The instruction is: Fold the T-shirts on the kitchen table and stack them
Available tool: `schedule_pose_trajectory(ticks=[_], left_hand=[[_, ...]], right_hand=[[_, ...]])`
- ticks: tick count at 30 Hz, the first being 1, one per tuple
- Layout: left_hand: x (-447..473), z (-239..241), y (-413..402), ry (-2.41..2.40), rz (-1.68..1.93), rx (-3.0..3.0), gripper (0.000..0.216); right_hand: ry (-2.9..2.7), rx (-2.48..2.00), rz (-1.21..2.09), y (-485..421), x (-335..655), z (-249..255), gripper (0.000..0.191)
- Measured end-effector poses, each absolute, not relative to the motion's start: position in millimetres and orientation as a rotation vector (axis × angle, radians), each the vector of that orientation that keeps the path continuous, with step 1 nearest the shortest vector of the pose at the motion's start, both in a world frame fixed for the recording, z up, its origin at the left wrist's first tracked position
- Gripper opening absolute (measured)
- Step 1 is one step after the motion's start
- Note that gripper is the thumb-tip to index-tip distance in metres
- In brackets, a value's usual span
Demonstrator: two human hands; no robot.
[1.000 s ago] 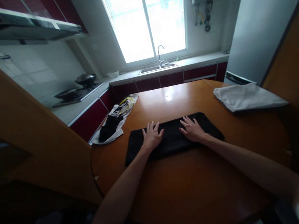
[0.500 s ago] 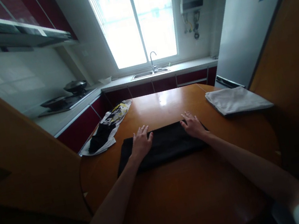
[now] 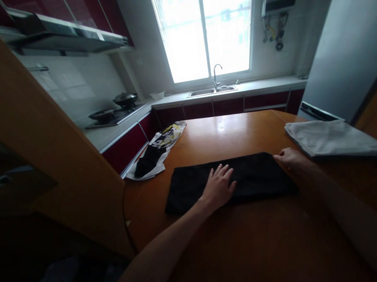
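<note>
A folded black garment lies flat in a long rectangle on the wooden table. Resting on its middle is my left hand, palm down with the fingers stretched out. At the far right corner of the garment, my right hand is closed, its thumb and fingertips pinching the corner. The garment's exact kind cannot be made out from this fold.
A folded white cloth lies at the table's right side, over something dark. Crumpled black, white and yellow clothes lie at the left edge. Beyond stand a sink, a stove with pans and a fridge.
My view has turned left. My left hand has slid right to the garment's middle. My right hand has gone from lying flat on it to pinching its far right corner.
</note>
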State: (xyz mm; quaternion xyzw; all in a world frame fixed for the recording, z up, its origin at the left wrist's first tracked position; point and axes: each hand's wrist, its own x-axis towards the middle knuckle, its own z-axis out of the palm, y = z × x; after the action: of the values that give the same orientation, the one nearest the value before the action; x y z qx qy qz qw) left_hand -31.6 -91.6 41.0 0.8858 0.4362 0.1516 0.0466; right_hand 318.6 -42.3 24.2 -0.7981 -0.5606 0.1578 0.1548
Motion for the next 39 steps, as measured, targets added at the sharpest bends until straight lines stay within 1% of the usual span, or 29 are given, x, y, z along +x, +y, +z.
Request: schedule_pose_trajectory(ticks=[3, 6, 7, 9, 11, 14, 17, 19, 21, 26, 29, 31, 35, 39], left_hand=[[-65, 60, -67, 1.462, 0.377, 2.635, 0.049], [-130, 83, -29, 1.723, 0.370, 2.427, 0.047], [-154, 89, -19, 1.822, 0.348, 2.328, 0.044], [-200, 94, -9, 1.978, 0.325, 2.095, 0.034], [-235, 94, -16, 1.983, 0.387, 1.876, 0.031], [-261, 88, -47, 1.830, 0.554, 1.538, 0.044], [-265, 87, -80, 1.632, 0.703, 1.251, 0.066], [-263, 91, -95, 1.530, 0.747, 1.096, 0.072], [-261, 94, -105, 1.452, 0.749, 0.972, 0.074], [-255, 87, -111, 1.278, 0.737, 0.865, 0.070], [-249, 74, -104, 1.307, 0.770, 0.926, 0.059], [-244, 66, -98, 1.402, 0.779, 1.028, 0.051], [-234, 59, -86, 1.517, 0.711, 1.233, 0.049], [-225, 55, -75, 1.487, 0.681, 1.306, 0.046]], right_hand=[[-1.609, -2.270, 0.191, -50, 300, 34, 0.042], [-1.632, -2.103, 0.005, -60, 268, 46, 0.044], [-1.670, -2.018, -0.020, -64, 255, 49, 0.043], [-1.735, -1.849, -0.025, -73, 227, 53, 0.041], [-1.832, -1.681, 0.022, -83, 198, 54, 0.039], [-1.979, -1.471, 0.110, -97, 156, 49, 0.039], [-2.091, -1.366, 0.172, -105, 117, 44, 0.041], [-2.170, -1.316, 0.201, -108, 92, 43, 0.043], [-2.259, -1.257, 0.233, -111, 66, 43, 0.045], [-2.417, -1.134, 0.348, -124, 3, 39, 0.054], [-2.479, -1.152, 0.427, -129, -23, 31, 0.064], [-2.498, -1.179, 0.467, -130, -31, 27, 0.066], [-2.376, -1.167, 0.492, -125, -21, 31, 0.058], [-2.070, -1.208, 0.511, -103, 16, 44, 0.039]])
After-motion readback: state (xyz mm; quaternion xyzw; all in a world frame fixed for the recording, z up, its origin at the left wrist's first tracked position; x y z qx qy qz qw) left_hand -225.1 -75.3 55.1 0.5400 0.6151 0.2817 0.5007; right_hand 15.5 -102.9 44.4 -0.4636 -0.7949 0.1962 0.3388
